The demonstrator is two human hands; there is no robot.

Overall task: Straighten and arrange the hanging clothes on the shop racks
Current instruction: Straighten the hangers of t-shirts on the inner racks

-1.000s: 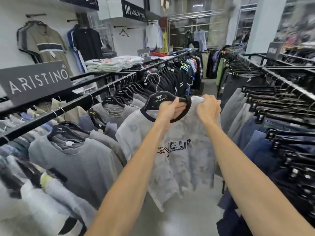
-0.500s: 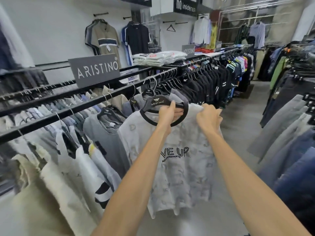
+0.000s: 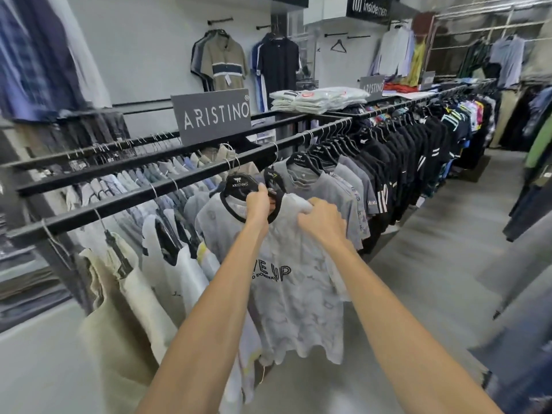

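Two hands are on one garment. The left hand (image 3: pixel 260 204) is curled around the black hanger (image 3: pixel 240 185) at the collar. The right hand (image 3: pixel 322 220) pinches a bunch of shoulder fabric of the pale printed T-shirt (image 3: pixel 298 297). That shirt hangs on its one hanger below and just right of the ARISTINO sign (image 3: pixel 213 116), against the front rail (image 3: pixel 167 191). Whether its hook sits on the rail I cannot tell.

Three black rails run in parallel beneath the sign, and the front one is the nearest. Below and left of the sign hang white and cream garments (image 3: pixel 167 282). To its right hang grey T-shirts (image 3: pixel 334 189), then a long run of black ones (image 3: pixel 400 162).

Right of the sign and level with it lies one heap of folded white shirts (image 3: pixel 316 98), with a second, smaller sign (image 3: pixel 372 86) beyond. Above the sign, two shirt groups hang on the wall, one fronted by an olive polo (image 3: pixel 223 62) and one by a dark polo (image 3: pixel 279 65). Further right is one bare hanger (image 3: pixel 338 46).
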